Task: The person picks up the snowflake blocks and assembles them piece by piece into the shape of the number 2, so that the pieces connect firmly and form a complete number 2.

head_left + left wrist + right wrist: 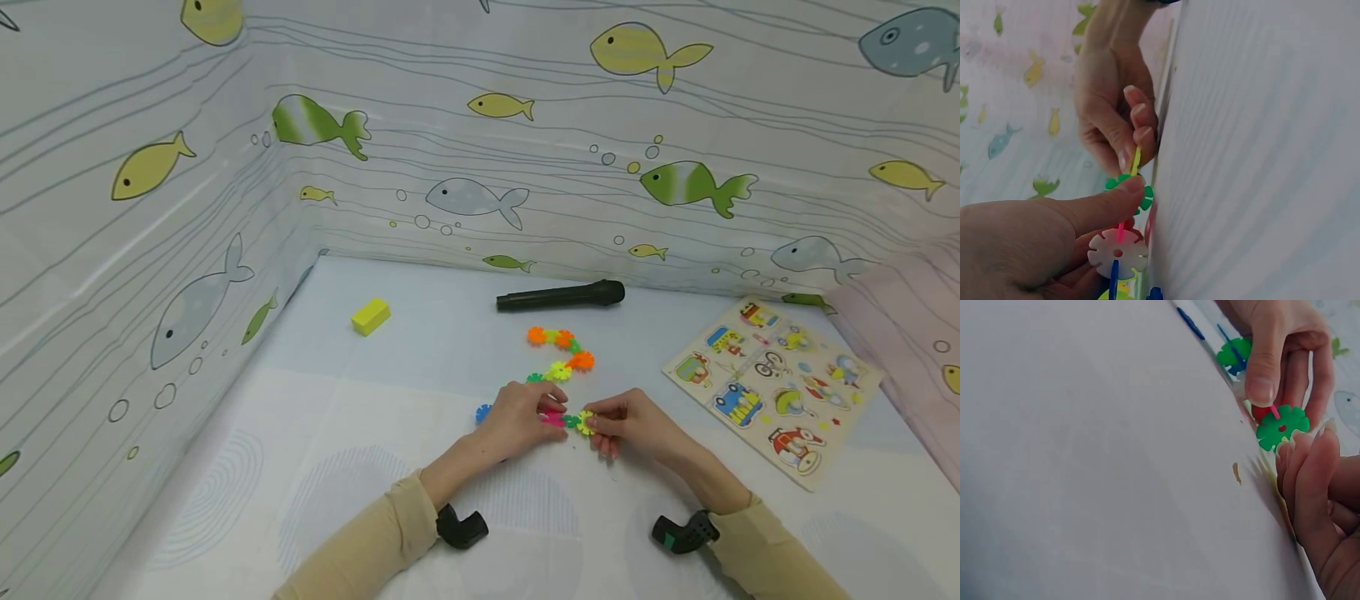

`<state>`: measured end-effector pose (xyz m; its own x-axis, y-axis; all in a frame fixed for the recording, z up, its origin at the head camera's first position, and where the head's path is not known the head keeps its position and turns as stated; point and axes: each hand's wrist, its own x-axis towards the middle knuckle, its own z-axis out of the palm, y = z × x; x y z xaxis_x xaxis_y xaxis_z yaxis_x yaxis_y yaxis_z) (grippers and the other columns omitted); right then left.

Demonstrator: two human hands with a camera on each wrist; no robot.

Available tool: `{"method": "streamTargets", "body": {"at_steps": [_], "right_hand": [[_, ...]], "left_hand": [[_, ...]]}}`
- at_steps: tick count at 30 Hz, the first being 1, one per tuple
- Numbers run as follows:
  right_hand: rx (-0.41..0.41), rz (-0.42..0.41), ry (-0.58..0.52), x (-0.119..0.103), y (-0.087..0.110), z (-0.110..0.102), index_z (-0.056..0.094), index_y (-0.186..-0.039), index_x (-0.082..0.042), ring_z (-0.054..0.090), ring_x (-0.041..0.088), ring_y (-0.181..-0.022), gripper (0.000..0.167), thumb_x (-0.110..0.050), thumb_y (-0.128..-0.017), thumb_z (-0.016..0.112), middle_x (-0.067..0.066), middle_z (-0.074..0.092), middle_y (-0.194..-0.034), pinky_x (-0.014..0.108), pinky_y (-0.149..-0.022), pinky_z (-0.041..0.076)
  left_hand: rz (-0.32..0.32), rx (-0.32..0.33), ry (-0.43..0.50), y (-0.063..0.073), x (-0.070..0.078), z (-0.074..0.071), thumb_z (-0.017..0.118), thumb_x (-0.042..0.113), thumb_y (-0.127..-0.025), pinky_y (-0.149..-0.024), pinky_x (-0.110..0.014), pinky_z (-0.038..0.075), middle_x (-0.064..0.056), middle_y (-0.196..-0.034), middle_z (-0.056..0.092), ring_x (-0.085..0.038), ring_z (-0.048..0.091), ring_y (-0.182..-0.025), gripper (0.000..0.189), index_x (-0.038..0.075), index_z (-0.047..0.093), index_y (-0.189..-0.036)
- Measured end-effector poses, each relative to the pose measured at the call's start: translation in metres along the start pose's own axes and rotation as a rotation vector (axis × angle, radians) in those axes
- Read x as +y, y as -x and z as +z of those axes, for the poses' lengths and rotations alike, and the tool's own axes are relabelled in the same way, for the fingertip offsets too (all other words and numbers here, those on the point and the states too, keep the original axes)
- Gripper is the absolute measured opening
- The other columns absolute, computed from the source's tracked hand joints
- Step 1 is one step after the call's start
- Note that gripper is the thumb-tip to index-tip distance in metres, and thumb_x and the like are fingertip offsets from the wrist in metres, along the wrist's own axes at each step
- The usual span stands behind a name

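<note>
A chain of interlocking plastic snowflake discs lies in a curve on the table, with orange discs [583,361] at its far part and a blue disc [483,412] left of the left hand. My left hand [513,417] pinches a pink disc [553,419] between thumb and fingers. My right hand [645,425] holds a yellow disc [585,422] by its edge. Between the hands, a green disc [1282,428] joins the pink and yellow ones. In the left wrist view, a white disc [1117,253] sits below the pink one. The left hand hides part of the chain.
Behind the chain lies a black microphone [561,297]. A yellow block [371,317] rests at the back left. On the right is a wooden picture puzzle board [776,387]. Fish-print cloth walls [570,167] enclose the back and sides. Each wrist bears a black camera [461,529].
</note>
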<state>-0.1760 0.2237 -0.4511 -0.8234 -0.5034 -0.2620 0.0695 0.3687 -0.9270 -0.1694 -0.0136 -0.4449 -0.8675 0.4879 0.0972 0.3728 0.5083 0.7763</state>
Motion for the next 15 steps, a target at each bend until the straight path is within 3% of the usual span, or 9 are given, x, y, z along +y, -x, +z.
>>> {"method": "streamTargets", "body": {"at_steps": [10, 15], "right_hand": [[0.002, -0.012, -0.029, -0.0027, 0.0005, 0.0036, 0.054, -0.128, 0.02, 0.061, 0.01, -0.057, 0.039, -0.005, -0.099, 0.06, 0.013, 0.069, -0.075, 0.024, -0.053, 0.055], [-0.016, 0.009, 0.021, -0.0036, 0.0019, 0.0015, 0.053, -0.131, 0.018, 0.062, 0.013, -0.057, 0.042, -0.009, -0.099, 0.061, 0.012, 0.068, -0.075, 0.025, -0.054, 0.056]], "left_hand": [[0.02, -0.002, -0.048, -0.0008, -0.0001, 0.0004, 0.086, 0.018, -0.079, -0.087, -0.022, 0.053, 0.001, -0.102, 0.078, -0.009, 0.071, -0.099, 0.039, 0.009, 0.07, -0.114], [0.005, -0.036, -0.061, -0.0018, 0.0008, -0.0003, 0.085, 0.018, -0.08, -0.088, -0.023, 0.053, 0.002, -0.104, 0.077, -0.009, 0.07, -0.101, 0.043, 0.01, 0.068, -0.118]]}}
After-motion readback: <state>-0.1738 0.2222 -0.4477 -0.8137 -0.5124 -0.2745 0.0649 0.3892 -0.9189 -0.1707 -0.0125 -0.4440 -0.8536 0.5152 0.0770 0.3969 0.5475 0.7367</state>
